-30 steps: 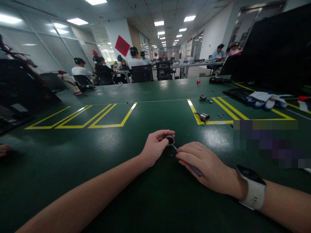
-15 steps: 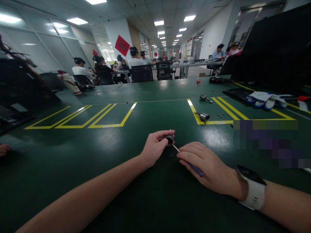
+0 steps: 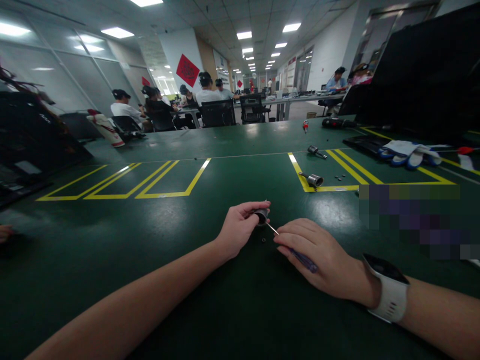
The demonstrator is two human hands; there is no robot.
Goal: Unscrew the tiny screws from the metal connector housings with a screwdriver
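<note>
My left hand [image 3: 240,227] is closed round a small metal cup-shaped part [image 3: 261,216], its hollow mouth turned toward me. My right hand [image 3: 315,255] grips a screwdriver [image 3: 305,261] with a dark purplish handle. The thin shaft points up and left, with its tip at the rim of the cup-shaped part; whether it goes inside I cannot tell. A tiny nut-like ring [image 3: 263,240] lies on the green table [image 3: 195,310] just below the part.
Two similar metal parts, one nearer [image 3: 313,180] and one farther [image 3: 317,152], lie by the yellow tape with several tiny nuts [image 3: 339,178]. Beyond are a red screwdriver [image 3: 305,126], a dark tool [image 3: 337,123] and white-blue gloves [image 3: 408,152]. Another person's hand [image 3: 5,233] shows at the left edge.
My right hand's fingers and the screwdriver handle have shifted very slightly. The left hand holds the metal part in much the same place.
</note>
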